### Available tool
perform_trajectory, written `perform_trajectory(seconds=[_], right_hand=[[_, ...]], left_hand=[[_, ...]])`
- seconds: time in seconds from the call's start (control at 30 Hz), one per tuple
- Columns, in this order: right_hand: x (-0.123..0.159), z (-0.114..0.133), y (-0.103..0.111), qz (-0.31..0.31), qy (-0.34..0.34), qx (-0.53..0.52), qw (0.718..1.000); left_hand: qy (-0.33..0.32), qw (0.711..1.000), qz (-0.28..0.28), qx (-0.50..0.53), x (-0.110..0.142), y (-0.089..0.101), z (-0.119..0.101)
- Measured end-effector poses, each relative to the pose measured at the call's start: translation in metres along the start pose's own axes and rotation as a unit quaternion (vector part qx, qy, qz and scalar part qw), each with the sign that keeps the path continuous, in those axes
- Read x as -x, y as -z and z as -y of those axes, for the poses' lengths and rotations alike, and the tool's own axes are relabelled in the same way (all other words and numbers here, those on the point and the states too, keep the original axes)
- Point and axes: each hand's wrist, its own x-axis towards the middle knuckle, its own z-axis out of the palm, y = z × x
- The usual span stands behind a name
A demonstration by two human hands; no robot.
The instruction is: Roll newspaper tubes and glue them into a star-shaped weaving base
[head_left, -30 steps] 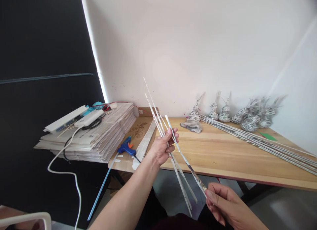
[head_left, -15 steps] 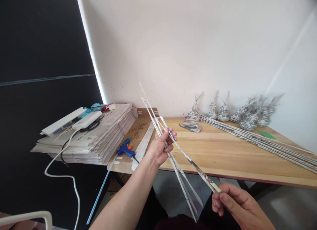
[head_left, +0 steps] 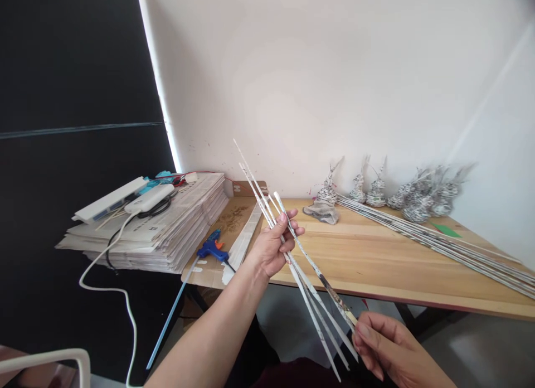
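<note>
Several thin rolled newspaper sticks point(head_left: 307, 293) run through my left hand point(head_left: 276, 246), which is closed around them near their middle. They fan out below it and point up toward the wall above it. One stick with a dark printed stretch point(head_left: 332, 293) slants down to the right, away from the others. My right hand point(head_left: 380, 343) pinches that stick at its lower, yellowish end between thumb and fingers. Both hands are over the front edge of the wooden table point(head_left: 334, 254).
At left, a newspaper stack point(head_left: 184, 240) carries a white power strip point(head_left: 111, 201). A blue glue gun point(head_left: 213, 247) lies on cardboard point(head_left: 234, 215). Further right are a grey cloth point(head_left: 321, 212), several woven paper figures point(head_left: 376, 193), a long stick bundle point(head_left: 418, 232) and a green piece point(head_left: 446, 230).
My right hand has moved slightly left and lower with the end of the dark-printed stick. The lower ends of the other sticks have shifted to the right. The view has moved slightly.
</note>
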Motion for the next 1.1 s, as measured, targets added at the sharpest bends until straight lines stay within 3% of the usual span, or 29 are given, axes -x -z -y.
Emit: perform_trajectory(seconds=[0.57, 0.8, 0.93, 1.1], right_hand=[[0.006, 0.009, 0.0, -0.01, -0.067, 0.003, 0.998], [0.005, 0.003, 0.0, 0.009, -0.053, -0.032, 0.998], [0.008, 0.006, 0.003, 0.025, -0.01, -0.028, 0.999], [0.007, 0.012, 0.001, -0.001, 0.019, -0.009, 1.0]], left_hand=[[0.033, 0.999, 0.002, 0.04, 0.007, -0.003, 0.0], [0.05, 0.998, -0.033, 0.02, 0.006, -0.004, -0.002], [0.052, 0.997, -0.065, 0.011, 0.005, -0.005, -0.006], [0.045, 0.995, -0.085, 0.007, 0.001, -0.012, -0.014]])
